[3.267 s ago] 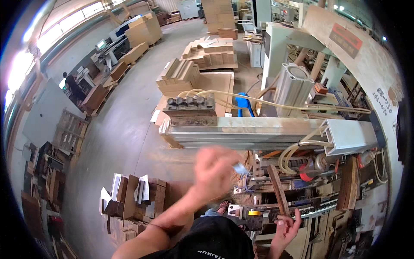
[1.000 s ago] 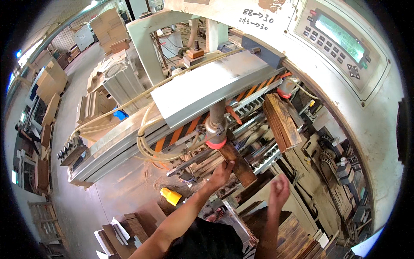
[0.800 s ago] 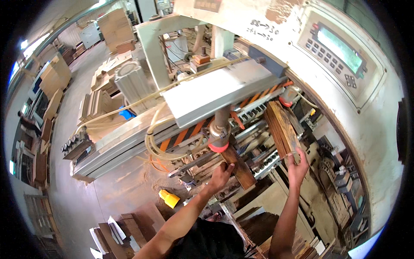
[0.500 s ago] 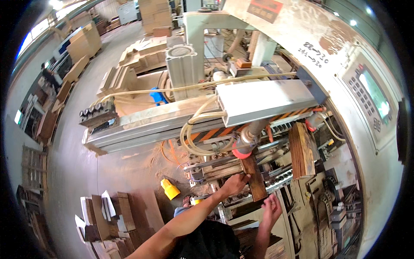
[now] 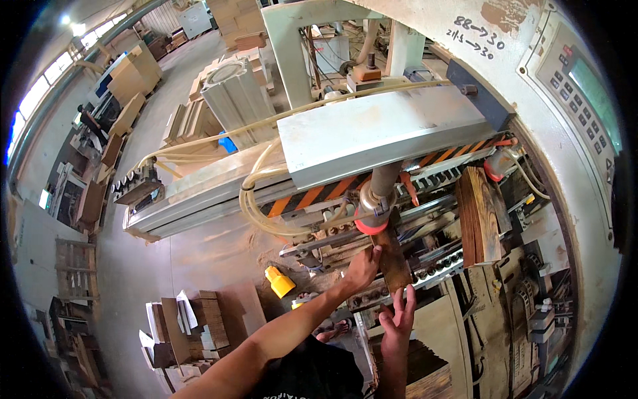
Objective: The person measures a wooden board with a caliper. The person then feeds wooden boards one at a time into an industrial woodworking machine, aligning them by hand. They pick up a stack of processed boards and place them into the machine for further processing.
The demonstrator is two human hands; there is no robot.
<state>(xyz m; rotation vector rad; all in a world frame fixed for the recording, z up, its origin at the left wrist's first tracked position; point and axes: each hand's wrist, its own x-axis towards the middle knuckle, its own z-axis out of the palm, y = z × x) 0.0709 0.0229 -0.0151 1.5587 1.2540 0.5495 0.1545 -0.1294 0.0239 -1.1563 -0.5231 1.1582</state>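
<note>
A dark brown wooden board [image 5: 395,265] lies on the machine bed, its far end under a round press foot with a red rim [image 5: 371,224]. My left hand [image 5: 362,268] is closed at the board's left edge, thumb against the wood and the other fingers partly hidden. At the board's near end is my right hand [image 5: 397,319], fingers stretched out and palm partly turned up. Its fingertips reach the end of the board; whether they press on it I cannot tell.
Stacked wooden boards [image 5: 473,216] stand on the bed to the right. A white metal beam [image 5: 379,133] with looping hoses spans above. At the right is a control panel [image 5: 578,100]. A yellow foot pedal cover [image 5: 279,282] and wood piles [image 5: 193,326] sit on the left floor.
My right hand has moved in to the board's near end, its fingers straightening. My left hand stays at the board's left edge. The view has shifted slightly.
</note>
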